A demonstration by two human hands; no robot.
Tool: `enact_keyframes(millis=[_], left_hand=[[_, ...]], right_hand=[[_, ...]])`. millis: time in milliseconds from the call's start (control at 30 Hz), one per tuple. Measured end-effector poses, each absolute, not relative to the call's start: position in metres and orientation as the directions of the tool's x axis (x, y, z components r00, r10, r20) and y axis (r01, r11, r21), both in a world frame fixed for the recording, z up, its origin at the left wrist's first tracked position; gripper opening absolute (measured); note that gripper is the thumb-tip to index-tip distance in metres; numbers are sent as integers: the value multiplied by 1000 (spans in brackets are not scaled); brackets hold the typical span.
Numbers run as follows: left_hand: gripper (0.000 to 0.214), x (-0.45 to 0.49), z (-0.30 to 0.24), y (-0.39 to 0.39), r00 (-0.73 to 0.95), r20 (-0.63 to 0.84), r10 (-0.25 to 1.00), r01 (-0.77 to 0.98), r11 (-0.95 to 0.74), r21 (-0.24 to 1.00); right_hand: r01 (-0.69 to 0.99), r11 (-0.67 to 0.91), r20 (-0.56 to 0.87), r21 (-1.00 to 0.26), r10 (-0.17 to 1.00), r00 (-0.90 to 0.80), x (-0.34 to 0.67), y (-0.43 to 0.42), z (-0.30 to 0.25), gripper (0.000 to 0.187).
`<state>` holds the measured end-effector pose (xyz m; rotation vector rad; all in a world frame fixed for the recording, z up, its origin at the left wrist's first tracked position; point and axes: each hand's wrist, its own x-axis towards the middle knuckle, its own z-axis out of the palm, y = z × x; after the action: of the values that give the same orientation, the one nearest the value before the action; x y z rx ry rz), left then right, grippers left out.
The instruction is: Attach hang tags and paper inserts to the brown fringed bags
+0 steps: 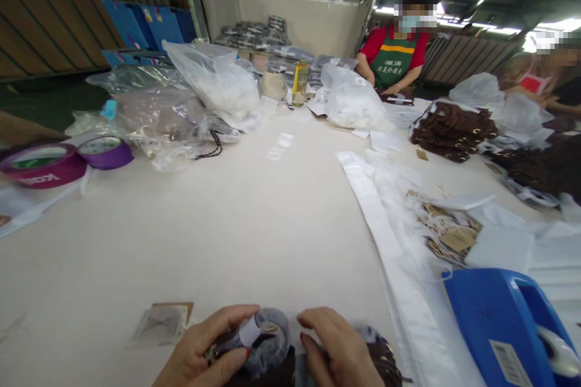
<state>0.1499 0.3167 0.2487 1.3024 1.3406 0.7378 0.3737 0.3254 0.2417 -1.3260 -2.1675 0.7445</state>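
Observation:
At the near edge of the table, my left hand [204, 347] is closed round a grey translucent coil [275, 344] with a white paper band [249, 331]. Dark brown cloth [385, 363] lies under and around both hands, and its lower part runs out of view. My right hand [338, 347] rests over this cloth, its fingers curved and apart from the thumb; I see nothing between them. Left of my left hand is a small clear packet [158, 323] with a brown card.
Purple tape rolls [106, 152] sit at left, near clear plastic bags [154, 109]. White sheets [372, 199], string tags [449, 230] and a blue plastic holder [508, 320] line the right. Brown stacked goods [454, 127] stand farther back, near a co-worker in a green apron [394, 63].

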Motion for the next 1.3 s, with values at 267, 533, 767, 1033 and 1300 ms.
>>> enact_keyframes(millis=[267,533,767,1033,1300], left_hand=[[31,141,246,318,300,-230,926,336,123,934],[34,132,259,334,532,-334,778,537,-5,843],[34,139,262,331,555,-70,829,583,-327,743],[42,153,253,312,556,341,758,591,-649,479],[31,167,254,317,703,174,690,536,-674,508]], right_hand=[[705,148,-531,-694,555,-640,342,381,268,16],[488,17,-353,-873,668,-655,346,365,244,37],[388,-68,-325,-919,687,-650,346,361,241,36],[341,-98,-318,-935,661,-680,348,359,240,33],[520,-67,-429,-852,659,-618,345,359,253,31]])
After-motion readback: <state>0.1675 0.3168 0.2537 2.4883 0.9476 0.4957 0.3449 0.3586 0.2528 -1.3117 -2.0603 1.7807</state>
